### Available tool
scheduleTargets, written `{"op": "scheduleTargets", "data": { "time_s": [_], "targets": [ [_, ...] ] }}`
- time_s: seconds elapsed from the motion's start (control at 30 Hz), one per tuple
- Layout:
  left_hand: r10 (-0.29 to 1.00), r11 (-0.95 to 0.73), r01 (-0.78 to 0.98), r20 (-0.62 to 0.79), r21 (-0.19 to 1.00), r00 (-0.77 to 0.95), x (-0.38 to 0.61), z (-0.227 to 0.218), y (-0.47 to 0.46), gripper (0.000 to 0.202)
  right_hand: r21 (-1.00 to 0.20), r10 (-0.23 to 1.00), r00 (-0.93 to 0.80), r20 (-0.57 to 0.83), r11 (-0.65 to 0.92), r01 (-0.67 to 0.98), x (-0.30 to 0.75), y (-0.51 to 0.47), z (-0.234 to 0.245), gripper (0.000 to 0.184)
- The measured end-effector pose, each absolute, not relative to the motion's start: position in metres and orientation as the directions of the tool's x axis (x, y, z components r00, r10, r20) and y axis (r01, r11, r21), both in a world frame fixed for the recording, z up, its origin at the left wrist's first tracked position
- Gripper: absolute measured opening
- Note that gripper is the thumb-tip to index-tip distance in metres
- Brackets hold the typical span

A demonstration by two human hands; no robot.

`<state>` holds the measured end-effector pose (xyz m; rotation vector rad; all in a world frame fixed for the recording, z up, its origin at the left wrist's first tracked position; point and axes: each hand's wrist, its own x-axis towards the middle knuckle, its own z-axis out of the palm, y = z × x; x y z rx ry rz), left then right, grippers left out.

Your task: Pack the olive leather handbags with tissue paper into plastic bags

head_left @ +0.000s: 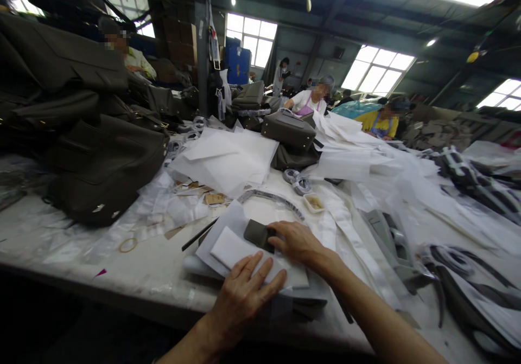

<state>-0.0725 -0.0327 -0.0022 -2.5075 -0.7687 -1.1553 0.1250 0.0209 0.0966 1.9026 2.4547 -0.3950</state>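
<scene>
My left hand [248, 285] lies with its fingers spread on a flat white foam sheet [232, 249] near the table's front edge. My right hand [295, 240] has its fingers closed on the edge of a small dark olive leather-like piece [257, 234], which rests on the white layers. Beneath the foam is a translucent white paper sheet [220, 228], and dark material shows under the stack. Just behind curves a plastic-wrapped strap [277, 195].
A dark handbag [109, 168] stands at left among piled bags. White paper sheets [228, 158] cover the middle. A small tray [314, 202], wrapped coils [297, 182] and a grey tape dispenser [386, 244] lie to the right. Several co-workers [311, 101] are behind.
</scene>
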Motion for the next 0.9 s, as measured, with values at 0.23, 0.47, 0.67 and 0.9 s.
{"op": "scheduleTargets", "data": {
  "time_s": [0.23, 0.47, 0.67, 0.9],
  "targets": [
    [0.348, -0.815, 0.578, 0.769, -0.034, 0.536, -0.073, 0.004, -0.033, 0.038, -0.072, 0.942, -0.085, -0.324, 0.064, 0.995, 0.149, 0.032, 0.09, 0.047],
    [0.35, -0.839, 0.543, 0.783, 0.018, 0.514, -0.078, 0.021, -0.028, 0.042, -0.164, 0.989, -0.023, -0.149, -0.002, 0.986, 0.167, 0.027, 0.112, 0.033],
    [0.425, -0.842, 0.516, 0.785, 0.159, 0.45, -0.094, 0.044, -0.017, 0.044, -0.479, 0.919, 0.383, 0.097, -0.294, 0.827, 0.229, -0.019, 0.115, 0.039],
    [0.436, -0.849, 0.494, 0.776, 0.187, 0.456, -0.111, 0.053, -0.008, 0.044, -0.79, 0.988, 0.136, 0.074, -0.025, 0.613, 0.197, -0.012, 0.05, 0.057]
  ]
}}
